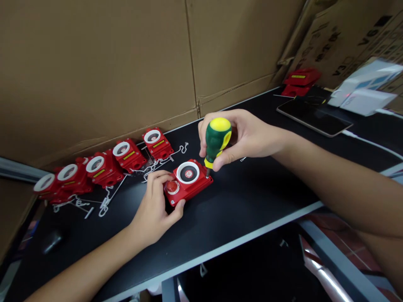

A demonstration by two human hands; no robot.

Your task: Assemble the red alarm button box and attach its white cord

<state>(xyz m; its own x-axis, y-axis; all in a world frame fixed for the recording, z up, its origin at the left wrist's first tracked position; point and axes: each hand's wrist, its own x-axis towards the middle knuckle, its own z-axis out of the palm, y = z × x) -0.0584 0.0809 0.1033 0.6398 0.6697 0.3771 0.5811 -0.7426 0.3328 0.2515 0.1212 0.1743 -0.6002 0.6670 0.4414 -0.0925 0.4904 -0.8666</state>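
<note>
A red box (189,182) with a white-ringed round window and a red button lies on the black table (239,209). My left hand (155,205) grips its left end, thumb under the front edge. My right hand (242,136) is closed round a stubby green and yellow screwdriver (215,140), held upright with its tip on the box's right corner.
A row of several similar red boxes (103,167) lines the back left, with white chains (157,163) among them. A cardboard wall (126,63) stands behind. At the right lie a dark tablet (315,115), a red part (299,79) and white boxes (365,88).
</note>
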